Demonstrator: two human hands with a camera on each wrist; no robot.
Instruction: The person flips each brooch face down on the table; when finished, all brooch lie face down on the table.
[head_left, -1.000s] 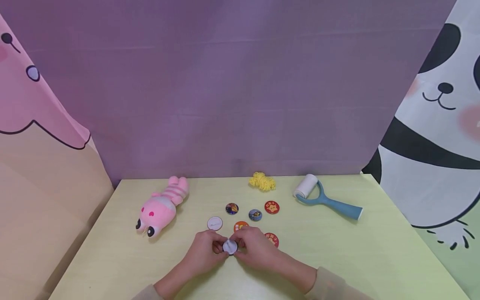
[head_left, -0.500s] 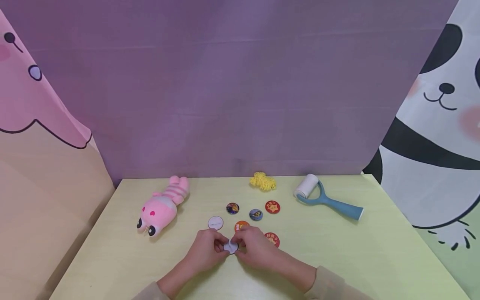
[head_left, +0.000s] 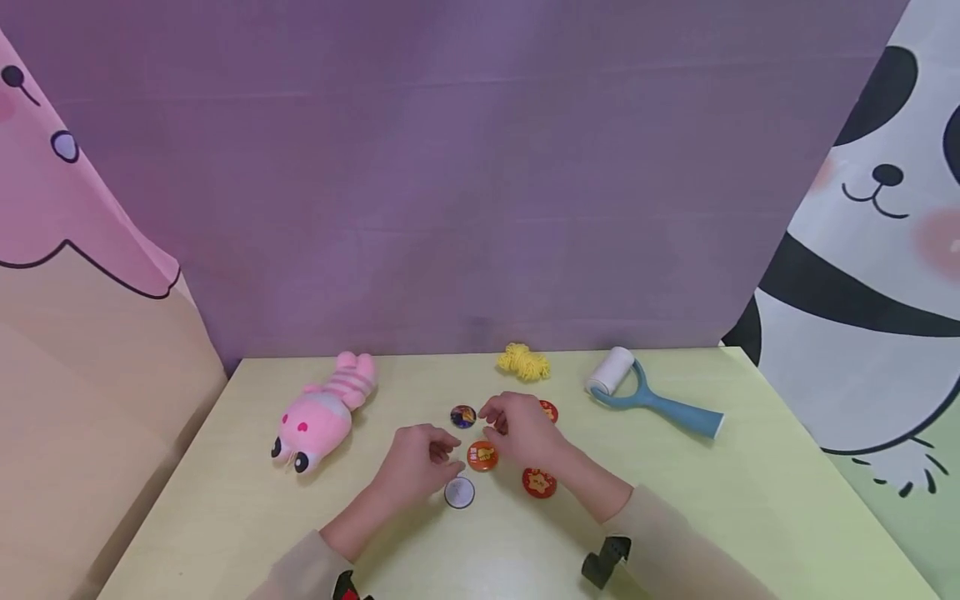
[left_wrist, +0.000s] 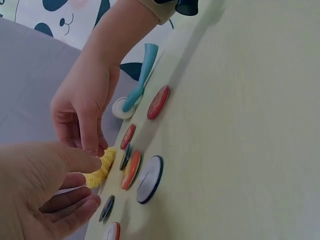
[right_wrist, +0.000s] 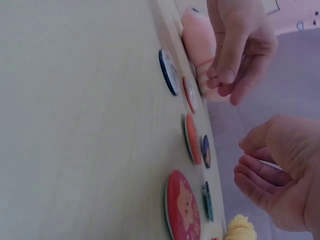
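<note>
A round pin badge lies white back up near the front, a pin on its back, with no hand on it. My left hand hovers just behind and left of it, fingers loosely bent and holding nothing. It hides a second white-backed badge from the head view. Over the far badges hangs my right hand, fingers relaxed and also holding nothing; it covers the blue picture badge in the head view. Between the hands sits an orange badge. A red badge lies below the right wrist.
Behind are a dark picture badge and a partly covered red badge. A pink plush toy lies left, a yellow yarn bundle at the back, and a blue-handled lint roller to the right on the pale table.
Both hands have let go of the white-backed badge, which stays on the table. They have lifted and moved away from the front edge, the right hand farther than the left.
</note>
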